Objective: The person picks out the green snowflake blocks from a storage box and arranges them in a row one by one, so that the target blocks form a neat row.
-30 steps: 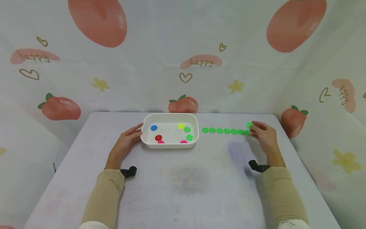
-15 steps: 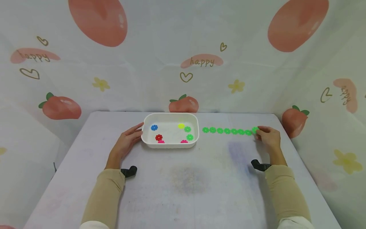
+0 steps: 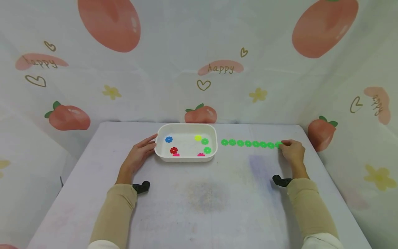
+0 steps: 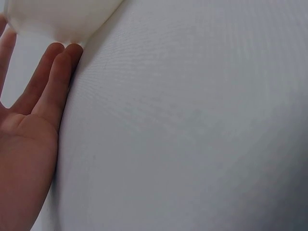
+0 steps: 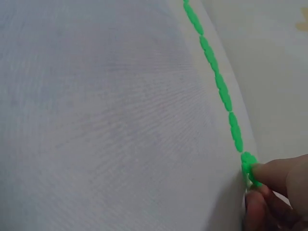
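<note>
My left hand (image 3: 136,156) rests against the left end of a white plastic tray (image 3: 186,159), its fingers extended; in the left wrist view the fingertips (image 4: 73,50) meet the tray's wall. At the right, my right hand (image 3: 293,152) pinches a green flower-shaped disc (image 3: 278,145) between thumb and fingers. This disc (image 5: 249,162) is slightly tilted in the right wrist view, right at the end of a row of green flower discs (image 3: 247,143) lying on the table. My fingers hide part of the held disc.
Inside the tray lie a blue disc (image 3: 169,139), a red disc (image 3: 173,150), a yellow disc (image 3: 198,138), two green discs (image 3: 207,150) and two pink discs (image 3: 201,155). The white table (image 3: 205,224) ends at a printed cloth backdrop (image 3: 149,86).
My right hand has moved right and down, bringing the green disc from above the row to its right end. The left hand stays at the tray.
</note>
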The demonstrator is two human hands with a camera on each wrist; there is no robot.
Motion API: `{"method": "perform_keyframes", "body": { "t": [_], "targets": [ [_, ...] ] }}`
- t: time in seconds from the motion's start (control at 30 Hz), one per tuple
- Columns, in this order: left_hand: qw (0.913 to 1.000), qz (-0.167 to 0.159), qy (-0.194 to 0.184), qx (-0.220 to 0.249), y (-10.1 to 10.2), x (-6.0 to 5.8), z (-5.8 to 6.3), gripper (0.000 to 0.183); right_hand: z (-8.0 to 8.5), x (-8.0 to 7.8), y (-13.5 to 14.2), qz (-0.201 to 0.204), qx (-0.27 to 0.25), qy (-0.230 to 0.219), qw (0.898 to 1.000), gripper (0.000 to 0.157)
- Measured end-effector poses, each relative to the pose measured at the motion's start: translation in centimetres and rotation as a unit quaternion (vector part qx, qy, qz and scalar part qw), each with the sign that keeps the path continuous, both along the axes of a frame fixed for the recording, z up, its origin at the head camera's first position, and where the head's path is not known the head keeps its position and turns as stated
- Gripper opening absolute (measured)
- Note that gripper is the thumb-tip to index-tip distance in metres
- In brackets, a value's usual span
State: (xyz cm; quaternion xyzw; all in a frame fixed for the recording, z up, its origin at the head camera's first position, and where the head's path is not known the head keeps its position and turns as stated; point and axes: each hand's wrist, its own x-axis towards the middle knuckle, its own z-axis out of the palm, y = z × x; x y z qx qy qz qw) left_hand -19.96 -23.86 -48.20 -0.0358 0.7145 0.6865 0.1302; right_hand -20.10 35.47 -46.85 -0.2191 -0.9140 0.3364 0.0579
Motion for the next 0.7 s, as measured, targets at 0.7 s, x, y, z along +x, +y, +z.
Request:
{"method": "perform_keyframes", "body": {
  "t": [0.7],
  "targets": [
    [1.0000,-0.006,-0.005,-0.002,0.1,0.2,0.7,0.057,4.5,0.0,-2.7,0.116,0.146,0.002,0.982,0.059]
  ]
}}
